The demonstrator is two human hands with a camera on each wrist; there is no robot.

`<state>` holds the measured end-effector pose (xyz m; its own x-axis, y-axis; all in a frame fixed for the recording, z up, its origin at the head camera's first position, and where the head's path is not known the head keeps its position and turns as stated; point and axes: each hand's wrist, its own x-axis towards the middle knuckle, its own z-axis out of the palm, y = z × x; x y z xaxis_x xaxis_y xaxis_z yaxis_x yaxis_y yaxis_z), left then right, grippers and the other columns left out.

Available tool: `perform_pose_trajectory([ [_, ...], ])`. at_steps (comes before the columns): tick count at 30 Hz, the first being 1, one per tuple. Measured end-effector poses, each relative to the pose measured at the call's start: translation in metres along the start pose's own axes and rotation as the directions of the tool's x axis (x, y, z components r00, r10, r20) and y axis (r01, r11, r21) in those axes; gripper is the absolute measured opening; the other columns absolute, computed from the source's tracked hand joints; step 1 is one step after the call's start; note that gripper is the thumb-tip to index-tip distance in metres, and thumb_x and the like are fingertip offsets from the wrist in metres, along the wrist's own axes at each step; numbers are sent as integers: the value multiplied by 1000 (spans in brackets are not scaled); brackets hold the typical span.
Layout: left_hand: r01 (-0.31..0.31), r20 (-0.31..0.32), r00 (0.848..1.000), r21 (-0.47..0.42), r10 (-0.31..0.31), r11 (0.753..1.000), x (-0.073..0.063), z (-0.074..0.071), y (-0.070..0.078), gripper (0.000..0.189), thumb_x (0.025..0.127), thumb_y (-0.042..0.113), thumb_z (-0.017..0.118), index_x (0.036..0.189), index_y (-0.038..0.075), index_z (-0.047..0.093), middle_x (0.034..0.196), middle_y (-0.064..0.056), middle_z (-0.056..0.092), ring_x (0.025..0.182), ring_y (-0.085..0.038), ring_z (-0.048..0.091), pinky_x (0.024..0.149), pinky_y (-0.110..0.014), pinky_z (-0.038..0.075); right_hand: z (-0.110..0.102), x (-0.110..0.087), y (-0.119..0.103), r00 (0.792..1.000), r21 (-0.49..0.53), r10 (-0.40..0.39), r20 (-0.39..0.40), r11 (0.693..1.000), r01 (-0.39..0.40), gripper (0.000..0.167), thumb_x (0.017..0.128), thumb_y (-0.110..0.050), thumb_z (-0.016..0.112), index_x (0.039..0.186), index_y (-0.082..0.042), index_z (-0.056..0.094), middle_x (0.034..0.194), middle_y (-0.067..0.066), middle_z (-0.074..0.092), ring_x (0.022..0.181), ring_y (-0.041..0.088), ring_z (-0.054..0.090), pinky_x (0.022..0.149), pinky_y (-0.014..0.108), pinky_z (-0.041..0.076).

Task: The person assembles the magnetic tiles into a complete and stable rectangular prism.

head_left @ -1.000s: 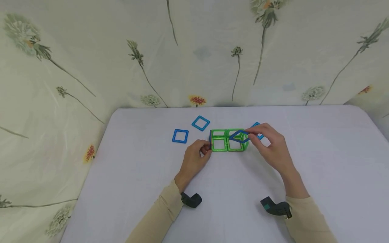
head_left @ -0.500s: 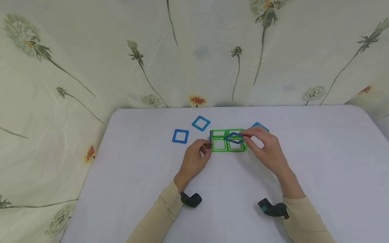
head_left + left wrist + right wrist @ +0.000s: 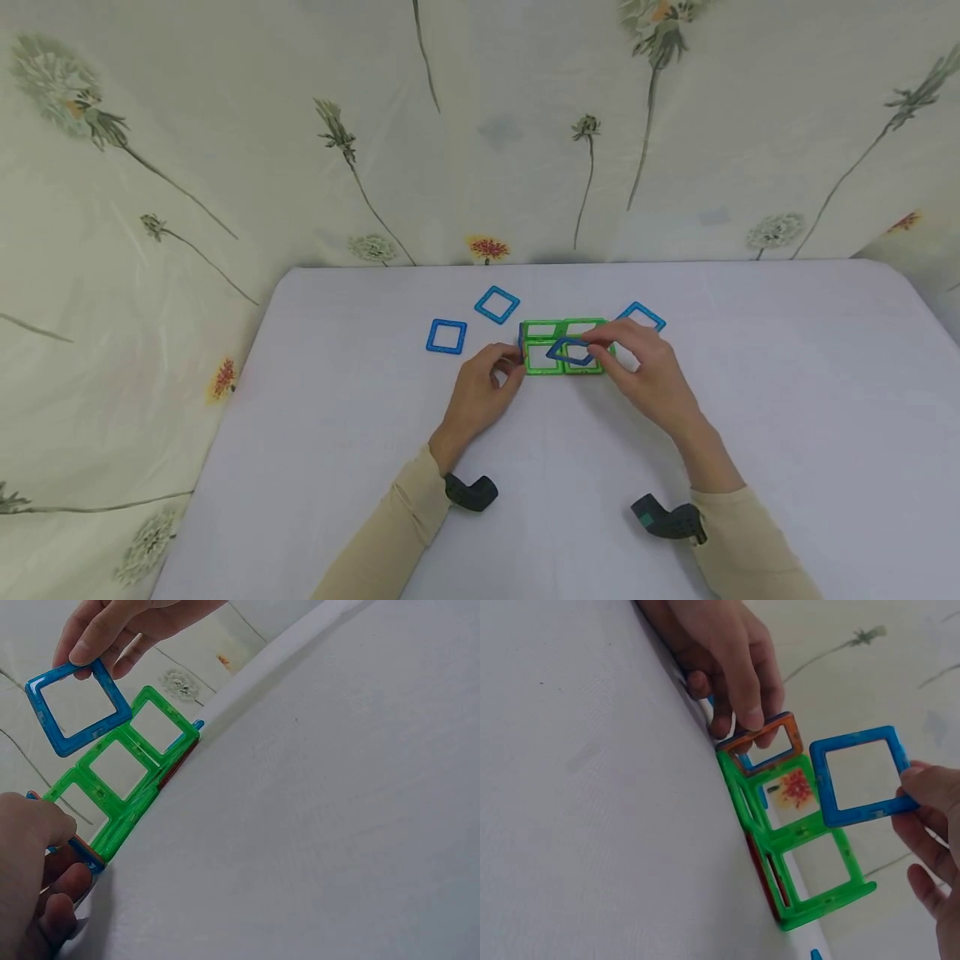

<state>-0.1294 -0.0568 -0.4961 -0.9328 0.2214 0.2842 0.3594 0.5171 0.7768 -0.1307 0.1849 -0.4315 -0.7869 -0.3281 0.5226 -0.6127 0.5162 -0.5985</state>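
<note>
A pale cloth (image 3: 480, 167) with flowers on it hangs behind the tabletop (image 3: 555, 450) and has soft wrinkles; the tabletop is white and looks smooth, with round far corners. Two tan sleeves (image 3: 390, 533) reach in from the near edge; they look soft. The green frame (image 3: 799, 832) sits toward the far edge, about midway between the far corners, where both hands can meet; it is joined squares, shiny like plastic, some flat and some that seem to stand.

The left hand (image 3: 486, 382) pinches the end square (image 3: 793, 736) at the green frame's left end, likely to hold it up and stop things sliding; the right hand (image 3: 647, 367) pinches the held blue square (image 3: 822, 776) by one side near a corner, likely so the other sides are free; I cannot tell if that square touches the frame.

The held blue square is glossy, with round corners and a square hole; the end square shows orange and blue. The left blue square (image 3: 448, 322) lies left of the frame; the turned blue square (image 3: 484, 297) lies like a diamond nearer the far edge; the right blue square (image 3: 651, 314) is partly hidden by the right hand.
</note>
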Motion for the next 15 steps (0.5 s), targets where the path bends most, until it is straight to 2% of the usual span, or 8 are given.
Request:
perform_pose_trajectory([
  [7,12,5,1000,-6,-12,1000,0,1,-1,22,92,25,60,113,18,61,100,6,66,87,-3,57,65,-17,45,4,-1,-2,999,-31,33,37,999,-31,30,80,-2,72,106,-16,68,102,-5,67,98,5,57,87,15,44],
  [15,14,-5,1000,-33,-15,999,0,0,0,21,93,24,60,113,17,62,102,5,65,86,-4,56,64,-17,46,8,0,-1,999,-22,1,34,1000,0,30,79,3,71,104,-14,68,100,-3,67,95,6,58,83,21,46],
])
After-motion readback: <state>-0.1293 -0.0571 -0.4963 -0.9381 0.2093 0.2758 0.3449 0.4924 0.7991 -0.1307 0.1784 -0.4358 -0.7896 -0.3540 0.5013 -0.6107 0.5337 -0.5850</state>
